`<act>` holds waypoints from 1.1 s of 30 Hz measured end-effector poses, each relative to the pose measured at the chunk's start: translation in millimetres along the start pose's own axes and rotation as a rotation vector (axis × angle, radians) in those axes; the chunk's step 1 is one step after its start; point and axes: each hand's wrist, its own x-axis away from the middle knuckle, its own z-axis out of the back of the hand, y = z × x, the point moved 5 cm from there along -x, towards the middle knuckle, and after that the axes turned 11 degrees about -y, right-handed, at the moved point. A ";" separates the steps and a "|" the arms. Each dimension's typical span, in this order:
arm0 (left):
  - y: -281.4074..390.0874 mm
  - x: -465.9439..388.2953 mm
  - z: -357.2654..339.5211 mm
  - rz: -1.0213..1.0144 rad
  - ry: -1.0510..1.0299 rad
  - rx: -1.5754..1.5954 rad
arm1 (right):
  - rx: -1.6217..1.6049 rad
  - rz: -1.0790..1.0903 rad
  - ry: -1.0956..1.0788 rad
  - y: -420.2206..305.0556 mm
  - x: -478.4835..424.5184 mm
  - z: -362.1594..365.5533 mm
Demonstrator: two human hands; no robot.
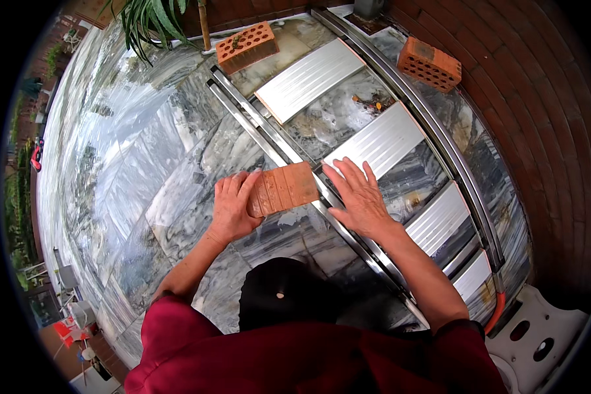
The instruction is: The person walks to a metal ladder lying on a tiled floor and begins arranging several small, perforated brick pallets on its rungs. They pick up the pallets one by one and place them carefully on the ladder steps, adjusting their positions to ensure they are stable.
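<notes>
My left hand [232, 206] grips one end of an orange clay brick [286, 189] whose grooved side faces up. The brick's other end reaches over the near metal rails of an aluminium stepladder [311, 101] that lies on the marble floor. Whether the brick rests on those rails or hangs just above them I cannot tell. Just right of the brick is my right hand [362, 202], its fingers spread and holding nothing. Its fingertips are over the lower edge of a ribbed ladder step [381, 138]; contact is unclear.
Two perforated bricks stand beyond the ladder, one [248, 47] at the top and one [429, 64] by the brick wall [512, 88]. A spiky-leaved plant [157, 22] overhangs the floor. At lower right is a white plastic stool [534, 330]. Dry leaves [374, 104] lie between steps.
</notes>
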 end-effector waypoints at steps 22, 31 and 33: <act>-139.9 -352.6 13.1 0.361 0.343 -0.127 | -0.202 -0.739 -0.051 105.9 92.3 -106.2; -136.9 -350.9 -46.6 0.461 -0.030 -0.186 | 0.004 -0.876 0.188 185.1 128.4 -44.6; -116.5 -356.6 -47.6 0.349 0.084 -0.234 | 0.039 -1.168 0.144 223.8 139.4 -24.2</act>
